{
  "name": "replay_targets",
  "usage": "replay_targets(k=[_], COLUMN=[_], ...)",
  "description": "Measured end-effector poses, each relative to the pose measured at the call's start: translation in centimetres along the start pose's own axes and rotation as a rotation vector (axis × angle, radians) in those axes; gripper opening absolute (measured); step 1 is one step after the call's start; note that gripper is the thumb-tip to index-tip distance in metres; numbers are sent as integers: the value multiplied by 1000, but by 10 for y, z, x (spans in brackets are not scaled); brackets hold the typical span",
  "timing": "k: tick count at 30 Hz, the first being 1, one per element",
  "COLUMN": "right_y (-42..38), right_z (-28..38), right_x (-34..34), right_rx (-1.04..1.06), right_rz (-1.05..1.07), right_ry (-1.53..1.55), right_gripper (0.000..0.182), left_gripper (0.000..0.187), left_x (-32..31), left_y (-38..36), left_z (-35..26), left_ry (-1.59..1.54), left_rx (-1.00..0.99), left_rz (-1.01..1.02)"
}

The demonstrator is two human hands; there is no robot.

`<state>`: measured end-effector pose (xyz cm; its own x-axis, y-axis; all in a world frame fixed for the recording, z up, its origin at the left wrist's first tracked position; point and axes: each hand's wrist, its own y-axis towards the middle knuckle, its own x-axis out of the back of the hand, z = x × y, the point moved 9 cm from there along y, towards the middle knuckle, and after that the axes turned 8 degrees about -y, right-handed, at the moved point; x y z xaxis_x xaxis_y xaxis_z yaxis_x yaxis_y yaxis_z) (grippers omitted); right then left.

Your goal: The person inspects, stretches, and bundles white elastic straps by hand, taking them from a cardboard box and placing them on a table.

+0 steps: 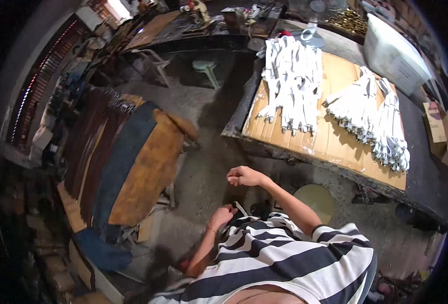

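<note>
My left hand (221,217) is low in front of my striped shirt (279,256), its fingers bent near a thin pale strip (241,209) by my lap; whether it grips anything is too small to tell. Farther forward, my right hand (244,176) hangs in the air over the floor, short of the table's near edge, with its fingers curled and no object visible in it. On a cardboard sheet (330,129) to the right lie bundles of white straps (292,83) with metal ends.
A dark table (424,152) carries the cardboard and a white plastic bin (393,53). Brown and blue sheets (128,131) cover a surface on the left. A round stool (313,202) is under the table's near edge. Chairs (206,71) stand behind.
</note>
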<state>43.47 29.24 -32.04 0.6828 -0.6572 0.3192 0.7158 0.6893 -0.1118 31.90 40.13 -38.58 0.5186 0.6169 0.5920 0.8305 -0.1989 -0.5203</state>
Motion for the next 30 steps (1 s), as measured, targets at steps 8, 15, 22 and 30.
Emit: replay_targets(k=[8,15,22,30], right_y=[-1,28,70,82], right_z=[-116,-123,-135,-87], right_x=[182,347,377,313], right_rx=[-296,-523,-893,-280], right_rz=[-574,-1479,-1218,-1141], right_ry=[170,-387,-446,824], right_gripper=[24,27,36,15], left_gripper=[37,28,22,29], left_x=[37,98,161,164], left_y=[157,258,309,373], left_z=[-86,-205,-221,-232], left_ry=[522,-395,-298,-929], left_rx=[-490,-519,-628,-273], left_rz=[548,544,647,614])
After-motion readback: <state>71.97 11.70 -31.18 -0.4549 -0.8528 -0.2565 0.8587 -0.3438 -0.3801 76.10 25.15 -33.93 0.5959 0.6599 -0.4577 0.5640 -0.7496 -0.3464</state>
